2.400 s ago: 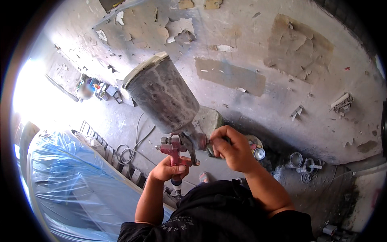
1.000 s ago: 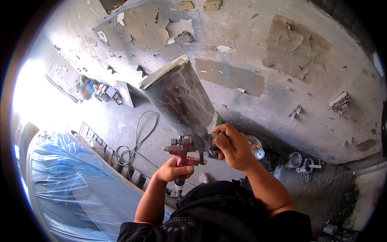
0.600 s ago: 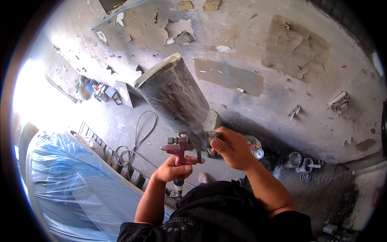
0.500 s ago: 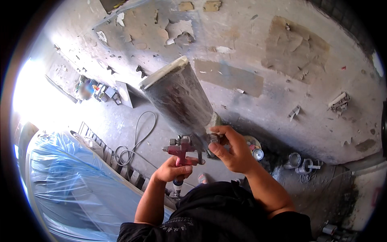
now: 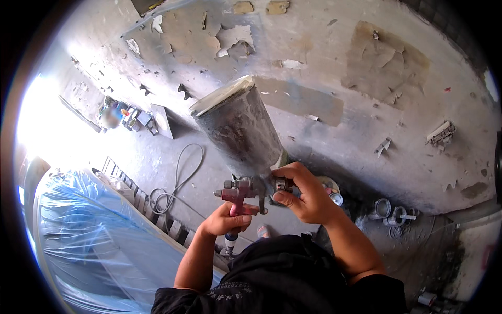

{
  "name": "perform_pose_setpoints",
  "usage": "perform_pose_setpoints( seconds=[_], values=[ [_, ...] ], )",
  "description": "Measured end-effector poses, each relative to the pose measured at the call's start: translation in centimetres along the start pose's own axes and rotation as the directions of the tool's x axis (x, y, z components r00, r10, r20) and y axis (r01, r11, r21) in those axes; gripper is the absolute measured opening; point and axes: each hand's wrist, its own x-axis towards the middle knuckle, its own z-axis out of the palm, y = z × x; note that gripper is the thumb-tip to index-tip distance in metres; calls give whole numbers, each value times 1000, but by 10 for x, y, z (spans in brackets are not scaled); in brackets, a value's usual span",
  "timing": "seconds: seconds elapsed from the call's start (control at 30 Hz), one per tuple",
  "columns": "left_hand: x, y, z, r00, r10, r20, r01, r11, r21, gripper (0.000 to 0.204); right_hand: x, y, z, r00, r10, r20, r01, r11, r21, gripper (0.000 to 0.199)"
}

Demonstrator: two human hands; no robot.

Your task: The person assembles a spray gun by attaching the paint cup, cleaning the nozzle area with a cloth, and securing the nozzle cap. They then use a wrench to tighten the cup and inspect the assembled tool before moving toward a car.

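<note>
Gripping red spray gun (image 5: 238, 192), both hands

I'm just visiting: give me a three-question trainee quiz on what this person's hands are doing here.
1. True or false: the left hand grips the red spray gun by its handle.
2. The right hand is at: A) the gun's front end, below the paint cup; B) the hose on the floor; C) the blue plastic sheet.
3. Fill in: the cup's lid points ____ from the person.

Key: 1 true; 2 A; 3 away.
</note>
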Motion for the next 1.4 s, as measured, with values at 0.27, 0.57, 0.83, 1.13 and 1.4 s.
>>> perform_pose_setpoints(
  seconds=[0.27,0.57,0.83,1.13,1.4],
  values=[
    [13,-3,20,965,168,-204,-138,978,154,32,4,-2,5,844,531,71,-535,833,137,32],
    [29,-9,27,882,299,-364,-180,927,328,36,8,-18,3,999,16,-31,-21,987,-159,38],
    [34,1,37,835,169,-523,-69,976,206,27,21,-25,-7,754,614,233,-657,713,245,52],
    [34,11,16,956,78,-282,-48,992,113,29,17,-19,2,999,-20,-41,11,976,-219,58],
    [53,32,8,987,9,-163,-3,999,35,34,35,-20,12,974,-115,-195,40,936,-351,55]
  ],
)
